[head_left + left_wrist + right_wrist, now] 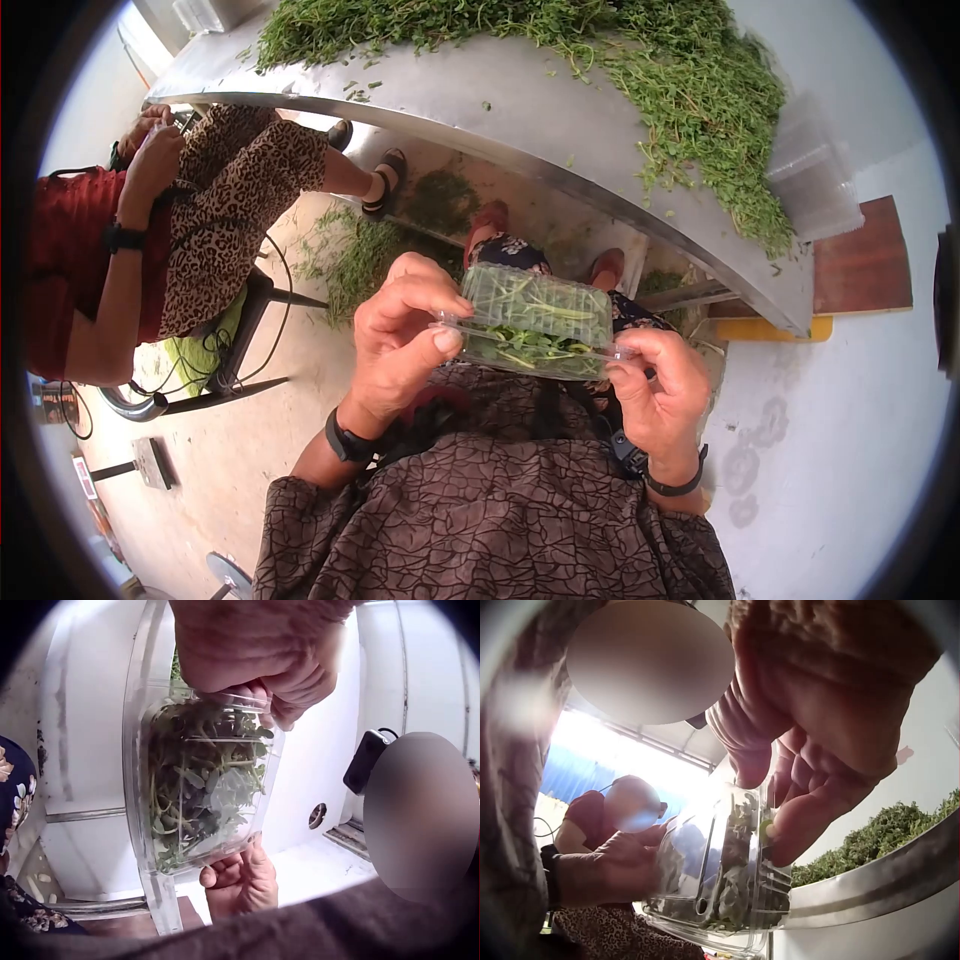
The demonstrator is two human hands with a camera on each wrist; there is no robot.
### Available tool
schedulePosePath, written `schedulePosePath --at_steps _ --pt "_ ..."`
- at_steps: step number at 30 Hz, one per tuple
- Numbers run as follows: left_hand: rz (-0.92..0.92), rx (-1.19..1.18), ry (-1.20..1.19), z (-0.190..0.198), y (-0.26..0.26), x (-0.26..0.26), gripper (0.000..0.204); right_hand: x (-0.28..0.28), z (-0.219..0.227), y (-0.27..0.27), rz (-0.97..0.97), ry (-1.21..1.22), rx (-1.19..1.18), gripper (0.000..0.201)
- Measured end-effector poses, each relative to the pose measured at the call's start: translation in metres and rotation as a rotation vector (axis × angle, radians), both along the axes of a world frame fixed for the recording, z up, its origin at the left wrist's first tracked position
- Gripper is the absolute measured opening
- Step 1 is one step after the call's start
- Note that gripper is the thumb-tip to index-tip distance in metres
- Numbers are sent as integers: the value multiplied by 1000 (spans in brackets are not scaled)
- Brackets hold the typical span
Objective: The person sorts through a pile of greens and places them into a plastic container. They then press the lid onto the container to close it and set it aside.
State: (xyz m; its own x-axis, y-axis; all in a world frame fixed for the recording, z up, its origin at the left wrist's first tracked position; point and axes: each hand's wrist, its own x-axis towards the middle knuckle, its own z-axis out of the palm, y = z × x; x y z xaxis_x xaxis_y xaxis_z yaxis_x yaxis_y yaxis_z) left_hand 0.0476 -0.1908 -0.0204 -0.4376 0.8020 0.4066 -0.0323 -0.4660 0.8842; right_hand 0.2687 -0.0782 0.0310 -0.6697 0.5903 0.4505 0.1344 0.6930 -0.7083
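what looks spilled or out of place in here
Loose greens lie on the floor by the metal table. That looks odd because the big heap sits on the tabletop, though I can't tell whether they fell. The clear container between both hands shows no obvious damage.

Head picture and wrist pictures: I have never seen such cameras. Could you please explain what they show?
There is no machine; a person works bare-handed. The head picture looks forward and down from the head; each wrist picture looks from one wrist at that hand's work. The left hand and right hand hold opposite ends of a clear box with greens inside. On the metal table lies a big heap of greens, with clear plastic beside it.
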Motion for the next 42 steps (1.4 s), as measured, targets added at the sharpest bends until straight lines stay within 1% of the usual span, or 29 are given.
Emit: schedulePosePath --at_steps 1,3,6,9,13,15,22,24,31,37,42 --pt "0 -1 -1 0 0 -1 20 0 1 0 0 -1 -1 18" --pt "-28 -16 10 0 -1 -3 20 -2 2 2 13 51 95 19" --pt "-57 -56 39 4 -3 -6 20 -1 0 4 14 54 140 19" --pt "-66 -115 10 -1 -7 -8 20 -3 -3 5 39 55 187 20" --pt "-71 -129 20 -1 -11 -11 21 -3 -1 6 65 40 230 21" --pt "-52 -126 116 1 -14 -14 20 -3 2 5 86 27 247 22" --pt "-35 -102 185 6 -19 -17 19 -4 7 1 88 13 234 22" --pt "-37 -74 237 7 -20 -17 17 -4 7 1 99 7 219 21" --pt "-41 -69 236 7 -24 -16 17 -4 7 2 134 -2 205 20" --pt "-42 -55 244 7 -26 -17 17 -3 7 2 134 -35 137 21" --pt "-67 -64 266 7 -26 -17 17 -1 9 2 184 -80 87 24"
